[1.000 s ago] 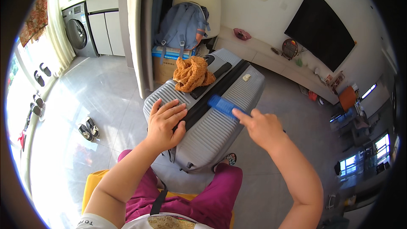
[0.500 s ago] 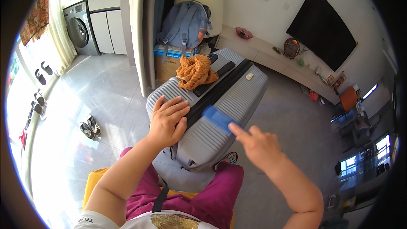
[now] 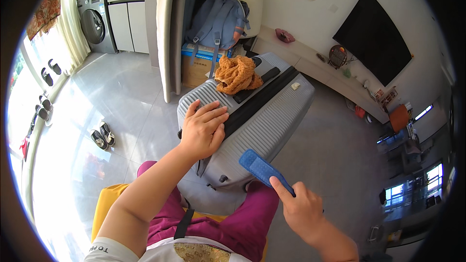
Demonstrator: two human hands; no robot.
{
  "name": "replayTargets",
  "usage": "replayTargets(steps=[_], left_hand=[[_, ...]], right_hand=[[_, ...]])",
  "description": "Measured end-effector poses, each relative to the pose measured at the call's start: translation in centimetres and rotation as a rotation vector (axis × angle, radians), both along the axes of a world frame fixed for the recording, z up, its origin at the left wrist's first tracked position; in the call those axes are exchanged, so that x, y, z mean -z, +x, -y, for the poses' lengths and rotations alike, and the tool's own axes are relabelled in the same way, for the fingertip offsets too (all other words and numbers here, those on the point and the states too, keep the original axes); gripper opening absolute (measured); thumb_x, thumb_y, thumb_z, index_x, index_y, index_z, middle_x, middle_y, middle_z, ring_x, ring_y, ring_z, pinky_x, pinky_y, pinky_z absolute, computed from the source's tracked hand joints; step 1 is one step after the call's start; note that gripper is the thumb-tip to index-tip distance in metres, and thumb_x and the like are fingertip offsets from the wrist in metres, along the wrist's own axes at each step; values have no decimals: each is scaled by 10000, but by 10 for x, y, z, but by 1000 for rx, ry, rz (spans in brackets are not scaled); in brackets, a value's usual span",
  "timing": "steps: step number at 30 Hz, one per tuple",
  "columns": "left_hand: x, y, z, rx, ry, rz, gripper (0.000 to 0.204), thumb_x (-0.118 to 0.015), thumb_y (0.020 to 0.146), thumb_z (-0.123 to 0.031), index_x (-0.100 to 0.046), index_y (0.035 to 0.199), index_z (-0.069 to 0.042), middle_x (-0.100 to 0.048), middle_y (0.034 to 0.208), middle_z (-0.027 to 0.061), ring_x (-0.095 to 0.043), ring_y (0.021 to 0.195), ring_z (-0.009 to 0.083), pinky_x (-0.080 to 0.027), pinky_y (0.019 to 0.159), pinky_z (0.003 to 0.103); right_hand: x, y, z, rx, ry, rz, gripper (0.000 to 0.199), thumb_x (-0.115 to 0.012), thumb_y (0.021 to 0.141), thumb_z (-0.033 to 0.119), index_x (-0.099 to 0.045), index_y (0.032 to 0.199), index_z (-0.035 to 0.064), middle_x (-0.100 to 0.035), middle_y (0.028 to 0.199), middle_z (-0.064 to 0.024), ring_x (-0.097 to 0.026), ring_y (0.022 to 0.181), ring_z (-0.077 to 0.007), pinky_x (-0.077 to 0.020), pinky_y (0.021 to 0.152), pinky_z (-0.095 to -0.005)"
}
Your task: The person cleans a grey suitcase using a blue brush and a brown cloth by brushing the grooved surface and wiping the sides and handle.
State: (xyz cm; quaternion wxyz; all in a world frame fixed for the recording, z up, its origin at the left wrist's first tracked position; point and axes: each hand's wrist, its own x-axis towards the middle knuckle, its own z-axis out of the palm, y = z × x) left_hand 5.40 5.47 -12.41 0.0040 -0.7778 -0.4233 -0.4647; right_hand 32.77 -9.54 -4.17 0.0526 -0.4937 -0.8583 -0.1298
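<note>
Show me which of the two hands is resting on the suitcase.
The left hand: it lies palm-down on the grey suitcase. The right hand instead grips a blue paddle-shaped tool.

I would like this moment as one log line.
left hand: resting on grey suitcase | right hand: holding blue brush | orange cloth: on suitcase

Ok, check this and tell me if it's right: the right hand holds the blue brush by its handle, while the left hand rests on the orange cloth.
Not quite: the left hand rests on the grey suitcase, not on the orange cloth, as the head view shows. The right hand does hold the blue brush by its handle.
</note>
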Motion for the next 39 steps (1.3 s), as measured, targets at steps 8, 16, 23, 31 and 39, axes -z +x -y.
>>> replayTargets(steps=[8,16,23,31,39], left_hand=[[1,-8,-5,45,-38,-46,294,-535,884,-135,-693,1109,-30,-660,1230,97,-542,1246,269,-288,1083,491],[-5,-20,-18,154,-41,-208,294,-535,916,-173,-696,1113,-24,-665,1231,85,-562,1224,263,-352,1026,456],[-13,-35,-27,278,17,-263,295,-557,910,-182,-698,1116,-25,-676,1213,82,-583,1186,251,-394,994,427],[-3,-29,-22,232,22,-203,286,-564,908,-172,-700,1113,-26,-679,1210,65,-569,1189,253,-370,1017,443],[-5,-25,-19,208,30,-182,280,-564,911,-165,-699,1114,-27,-672,1224,63,-561,1198,250,-368,1021,444]], right_hand=[[19,-43,-13,-26,150,-27,559,-615,761,40,-646,1279,247,-413,721,-44,-473,487,-206,-429,428,-345],[56,-47,16,13,284,14,500,-602,799,140,-643,1285,248,-374,700,-6,-460,511,-165,-419,438,-305],[60,-59,24,38,301,114,497,-601,797,131,-650,1273,268,-358,688,-13,-445,505,-159,-408,435,-292],[59,-90,5,89,164,6,522,-608,793,139,-629,1300,262,-414,719,-40,-524,531,-203,-457,466,-348],[64,-42,47,119,192,73,526,-603,779,156,-640,1290,276,-379,699,-29,-473,467,-169,-442,415,-321]])
